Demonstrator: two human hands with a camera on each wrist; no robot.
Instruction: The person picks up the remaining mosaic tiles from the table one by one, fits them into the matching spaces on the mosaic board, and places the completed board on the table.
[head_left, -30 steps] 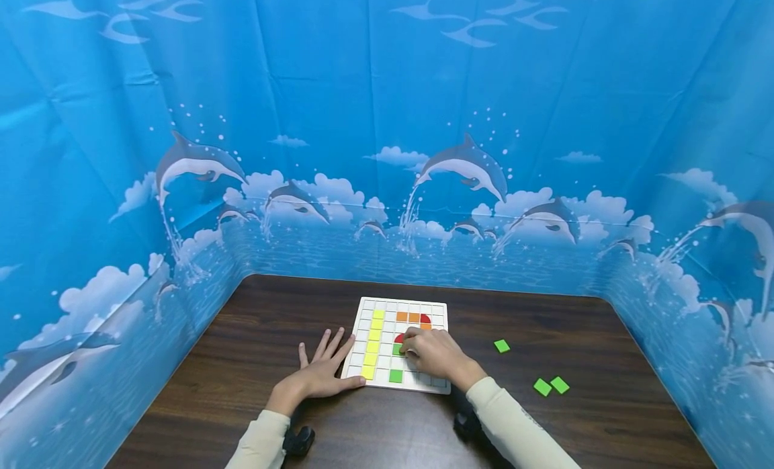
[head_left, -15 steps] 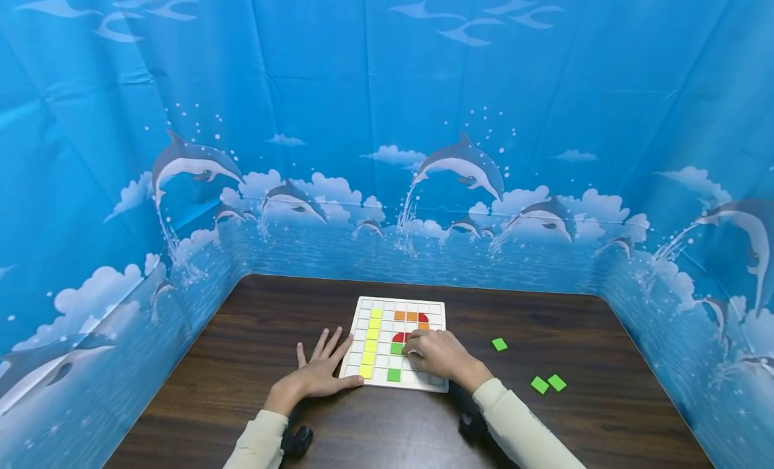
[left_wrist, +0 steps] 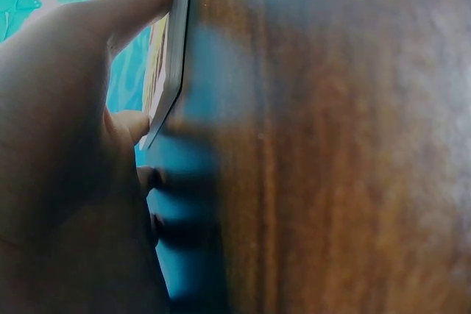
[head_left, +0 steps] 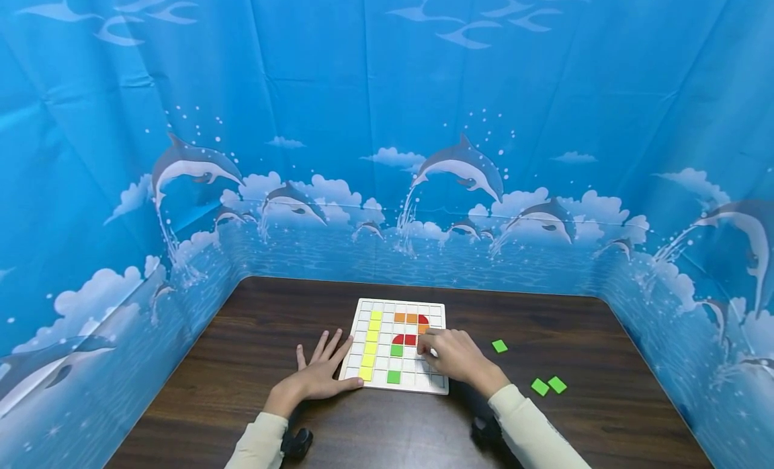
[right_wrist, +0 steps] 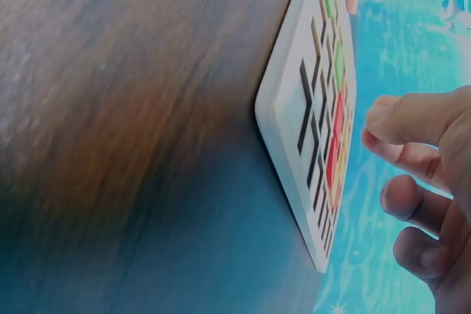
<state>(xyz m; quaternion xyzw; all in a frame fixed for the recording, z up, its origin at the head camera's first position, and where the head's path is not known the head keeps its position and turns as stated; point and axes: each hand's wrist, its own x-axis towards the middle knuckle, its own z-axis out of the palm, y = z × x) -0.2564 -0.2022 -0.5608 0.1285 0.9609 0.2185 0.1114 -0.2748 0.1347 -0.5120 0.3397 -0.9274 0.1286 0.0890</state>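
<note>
A white grid board (head_left: 370, 323) lies on the dark wooden table, with coloured tiles set in its squares. My left hand (head_left: 317, 377) is spread at the board's left side, its thumb on the near left corner and its fingertips along the edge. Over the right part of the board, my right hand (head_left: 453, 355) has loosely curled fingers. Nothing shows between its thumb (right_wrist: 386, 119) and index finger in the right wrist view. A red tile (head_left: 410, 340) and a green tile (head_left: 396, 350) lie just left of these fingers. Part of the orange tiles' column is hidden under the hand.
A column of yellow tiles (head_left: 371, 348) runs down the board's left side; another green tile (head_left: 394, 377) sits near its front edge. One loose green tile (head_left: 499, 346) and a pair of others (head_left: 548, 386) lie right of the board. A blue dolphin-print curtain (head_left: 375, 153) surrounds the table.
My right hand has shifted right, away from the green tile on the board, uncovering that tile and the red one beside it. The left hand stays at the board's edge.
</note>
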